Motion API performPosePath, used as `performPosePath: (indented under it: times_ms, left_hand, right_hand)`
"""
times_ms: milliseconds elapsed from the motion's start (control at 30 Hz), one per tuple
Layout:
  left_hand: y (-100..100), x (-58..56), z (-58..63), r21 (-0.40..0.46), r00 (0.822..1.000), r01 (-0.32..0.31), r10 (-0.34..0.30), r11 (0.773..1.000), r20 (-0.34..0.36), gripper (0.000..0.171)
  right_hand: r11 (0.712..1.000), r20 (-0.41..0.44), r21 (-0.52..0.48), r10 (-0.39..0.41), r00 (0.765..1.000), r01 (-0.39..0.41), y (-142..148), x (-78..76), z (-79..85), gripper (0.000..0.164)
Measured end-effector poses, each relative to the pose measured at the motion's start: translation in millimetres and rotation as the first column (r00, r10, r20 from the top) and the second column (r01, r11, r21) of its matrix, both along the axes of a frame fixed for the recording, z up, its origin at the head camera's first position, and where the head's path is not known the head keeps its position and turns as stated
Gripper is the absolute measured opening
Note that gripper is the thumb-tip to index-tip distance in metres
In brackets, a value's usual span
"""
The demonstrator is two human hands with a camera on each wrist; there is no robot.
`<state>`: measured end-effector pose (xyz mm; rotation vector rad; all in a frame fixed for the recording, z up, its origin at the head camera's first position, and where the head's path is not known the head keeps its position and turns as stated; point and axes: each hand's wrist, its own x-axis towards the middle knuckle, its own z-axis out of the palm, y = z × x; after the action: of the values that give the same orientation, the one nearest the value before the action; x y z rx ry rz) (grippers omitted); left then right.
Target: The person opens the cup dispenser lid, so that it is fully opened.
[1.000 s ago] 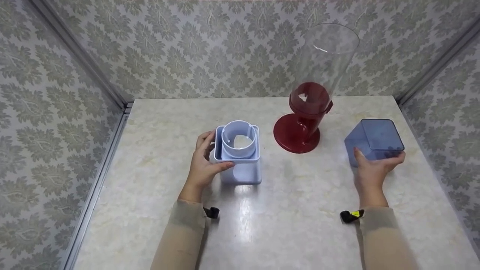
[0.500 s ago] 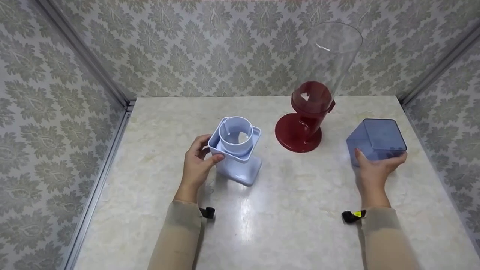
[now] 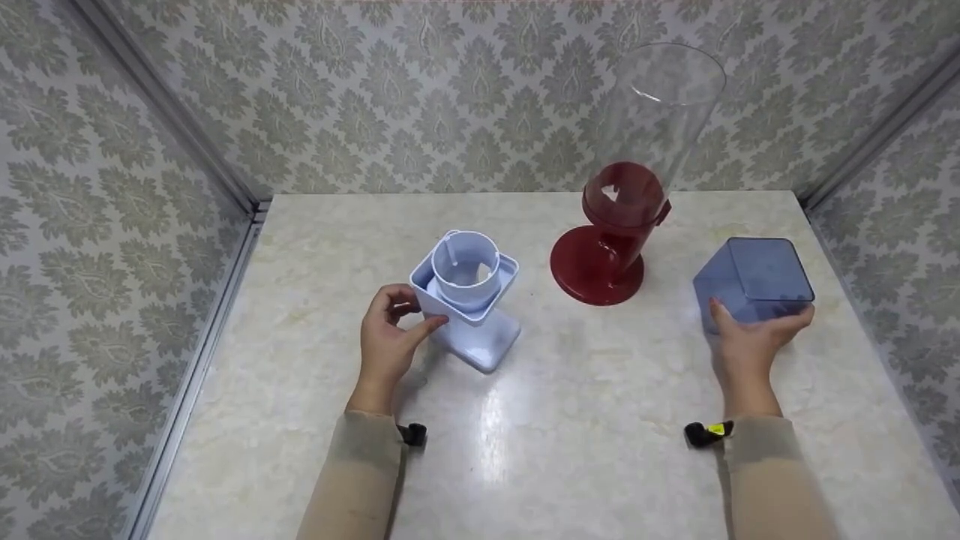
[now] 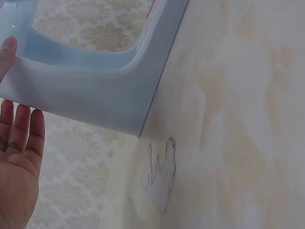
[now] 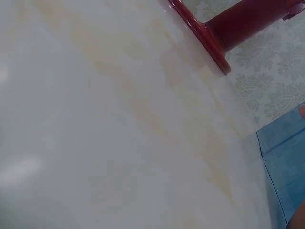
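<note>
A light blue plastic dispenser base (image 3: pixel 480 339) stands on the table left of centre, turned at an angle. A round collar (image 3: pixel 466 262) rises inside its square top. My left hand (image 3: pixel 388 341) holds the left corner of that top, thumb (image 4: pixel 6 56) on one face and fingers on another. At the right, my right hand (image 3: pixel 750 352) grips a see-through blue square container (image 3: pixel 757 274) from the near side, thumb on its left and fingers on its right. In the right wrist view only part of the container (image 5: pixel 286 157) shows.
A red stand (image 3: pixel 592 266) with a round foot holds a tall clear cylinder (image 3: pixel 660 112) between the two blue things, farther back. Papered walls (image 3: pixel 480 97) close off the table's (image 3: pixel 585 435) back and sides.
The light blue base has turned so that a corner faces me, and has shifted slightly left. My left hand has moved left with it. My right hand keeps its hold on the container.
</note>
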<state>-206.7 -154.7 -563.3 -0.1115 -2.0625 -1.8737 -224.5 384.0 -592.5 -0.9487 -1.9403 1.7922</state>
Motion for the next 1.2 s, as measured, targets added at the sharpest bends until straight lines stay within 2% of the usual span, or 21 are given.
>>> performPosePath:
  times_ms: [167,300,433,600,800,967,1200]
  left_hand:
    - [-4,-4.8,1.1,-0.002,1.000,-0.019,0.019,1.000,0.018,0.053]
    - [-6,-10.4,1.1,-0.001,1.000,-0.024,0.024,1.000,0.003,0.050]
    - [-7,-16.8,1.2,-0.001,0.999,-0.034,0.034,0.999,-0.002,0.046]
    - [-8,-23.2,3.9,0.010,0.998,-0.055,0.054,0.998,0.030,0.040]
    - [-12,-30.3,5.4,0.024,0.996,-0.080,0.079,0.996,0.051,0.036]
    - [-15,-37.5,6.0,0.023,0.992,-0.121,0.120,0.992,0.048,0.030]
    - [-18,-43.7,6.8,-0.035,0.980,-0.199,0.200,0.979,0.025,0.027]
  right_hand:
    - [1.000,0.019,0.020,-0.001,1.000,0.000,2,-0.5,-1.1,0.149]
    - [0.999,0.020,0.035,-0.002,1.000,0.001,2,0.2,-1.7,0.149]
    - [0.997,0.006,0.083,-0.003,1.000,0.002,1,1.7,-2.4,0.148]
    - [0.990,-0.002,0.140,0.003,1.000,-0.003,0,1.6,-1.2,0.148]
    - [0.993,-0.006,0.115,0.002,1.000,-0.001,-1,2.6,3.4,0.148]
    - [0.995,0.000,0.103,0.002,1.000,-0.002,-1,5.2,5.7,0.149]
    - [0.987,0.044,0.161,0.023,0.999,-0.029,2,5.1,7.4,0.147]
